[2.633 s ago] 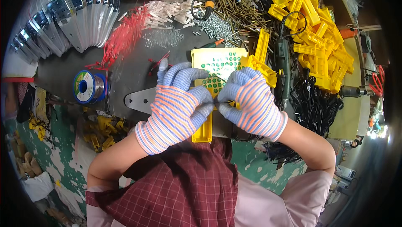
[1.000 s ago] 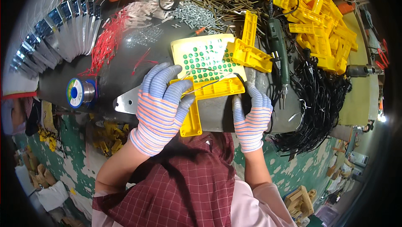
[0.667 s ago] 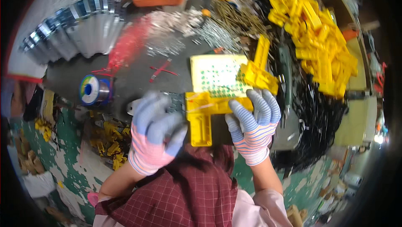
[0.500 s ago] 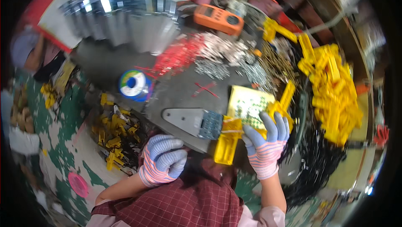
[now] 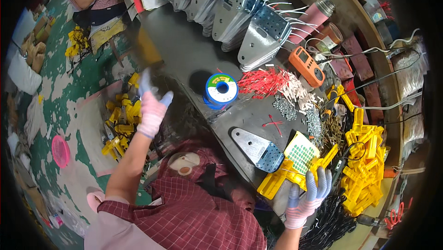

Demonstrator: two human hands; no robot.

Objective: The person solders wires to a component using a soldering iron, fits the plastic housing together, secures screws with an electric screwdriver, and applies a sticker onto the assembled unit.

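– Where is the yellow plastic piece (image 5: 271, 184)?
– At the worktop's (image 5: 189, 51) near edge, beside the right hand (image 5: 307, 199), whose fingers are spread.
– And the left hand (image 5: 152, 106)?
– Outside that edge, blurred, thumb wide from fingers.

Workshop: solder spool (image 5: 221, 95), multimeter (image 5: 306, 67), heaped yellow housings (image 5: 362, 171)

Pink-and-white striped knit gloves (image 5: 299, 211) with blue-grey fingers (image 5: 311, 186) (the left, blurred, seems alike), maroon white-checked cloth garment (image 5: 198, 208), pale pink sleeve (image 5: 115, 226) lower left of the frame.
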